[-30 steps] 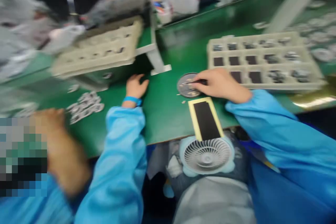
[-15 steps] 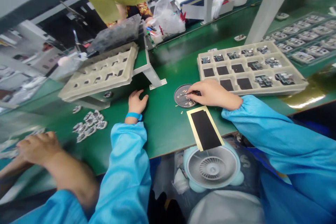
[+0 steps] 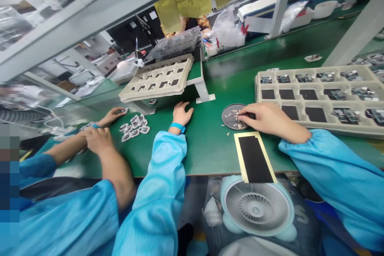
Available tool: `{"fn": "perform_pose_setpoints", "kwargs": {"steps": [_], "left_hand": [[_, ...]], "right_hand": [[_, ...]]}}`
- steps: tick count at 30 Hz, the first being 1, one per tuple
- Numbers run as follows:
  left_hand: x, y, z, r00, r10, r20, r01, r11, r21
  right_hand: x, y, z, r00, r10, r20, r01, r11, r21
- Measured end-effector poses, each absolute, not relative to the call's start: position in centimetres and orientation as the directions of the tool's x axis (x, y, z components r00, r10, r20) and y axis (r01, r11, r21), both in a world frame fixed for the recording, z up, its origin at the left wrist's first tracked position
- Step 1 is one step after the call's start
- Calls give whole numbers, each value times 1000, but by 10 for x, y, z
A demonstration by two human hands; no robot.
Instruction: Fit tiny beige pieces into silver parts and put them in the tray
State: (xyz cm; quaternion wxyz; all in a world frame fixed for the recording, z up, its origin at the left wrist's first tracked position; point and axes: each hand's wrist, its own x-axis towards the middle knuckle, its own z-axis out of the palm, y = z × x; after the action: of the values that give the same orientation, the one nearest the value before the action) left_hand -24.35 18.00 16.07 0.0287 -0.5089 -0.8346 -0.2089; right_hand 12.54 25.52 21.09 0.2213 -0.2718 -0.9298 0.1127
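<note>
My right hand (image 3: 265, 118) is closed on dark tweezers (image 3: 247, 115), whose tip is over a round grey mesh dish (image 3: 232, 122) holding several small pale pieces. Flat on the green bench lies my left hand (image 3: 183, 114), fingers apart, holding nothing, with a blue band at the wrist. Below the dish, a black sheet with a yellow border (image 3: 255, 158) reaches over the bench edge. A beige tray (image 3: 303, 126) beyond my right hand has compartments with black pads and small circuit parts.
A second beige tray (image 3: 159, 88) rests tilted on a raised metal stand (image 3: 204, 90). Small white parts (image 3: 135, 128) lie in a cluster left of my left hand. A co-worker's hands (image 3: 99, 138) are further left. A fan (image 3: 256, 208) sits below the bench edge.
The camera view has turned left, so the bench items appear further right. A co-worker's hand now shows by the small white parts. My hands keep about the same places on the bench.
</note>
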Motion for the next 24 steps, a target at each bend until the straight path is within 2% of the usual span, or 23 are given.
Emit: {"fn": "perform_pose_setpoints", "kwargs": {"steps": [16, 20, 24], "left_hand": [[-247, 181, 161, -458, 831, 315, 853, 310, 420], [-231, 178, 173, -398, 837, 375, 858, 196, 475], [-190, 172, 180, -197, 918, 344, 858, -9, 514]], "right_hand": [[125, 252, 216, -753, 561, 343, 452, 821, -350], [125, 252, 217, -756, 554, 347, 444, 825, -350], [125, 252, 216, -757, 550, 353, 438, 828, -350]]}}
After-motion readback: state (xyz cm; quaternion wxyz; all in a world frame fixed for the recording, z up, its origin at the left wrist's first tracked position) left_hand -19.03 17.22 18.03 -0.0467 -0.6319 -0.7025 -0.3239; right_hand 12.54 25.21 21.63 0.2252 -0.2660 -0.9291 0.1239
